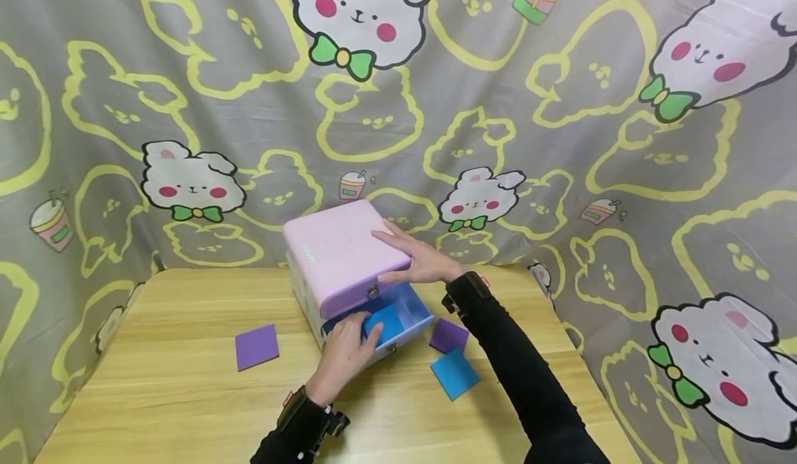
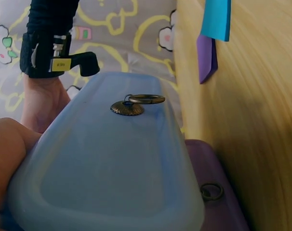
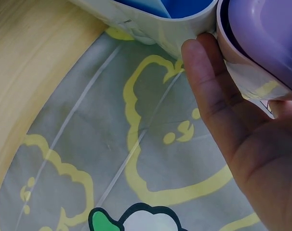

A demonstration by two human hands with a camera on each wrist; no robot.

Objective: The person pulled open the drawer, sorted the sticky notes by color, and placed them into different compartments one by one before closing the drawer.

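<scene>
A small two-drawer box with a pink top stands on the table. Its purple upper drawer is closed, while the light-blue lower drawer is pulled out. My left hand reaches over the front of that drawer, thumb and fingers pinching a blue square inside it; its fingertips are partly hidden. My right hand rests on the box's right side with fingers spread, some on the top. In the right wrist view, straight fingers touch the box's side. A metal ring pull hangs on the lower drawer's front.
A purple square lies left of the box. To the right, another purple square lies partly under a blue square. The wooden table meets a patterned grey curtain behind.
</scene>
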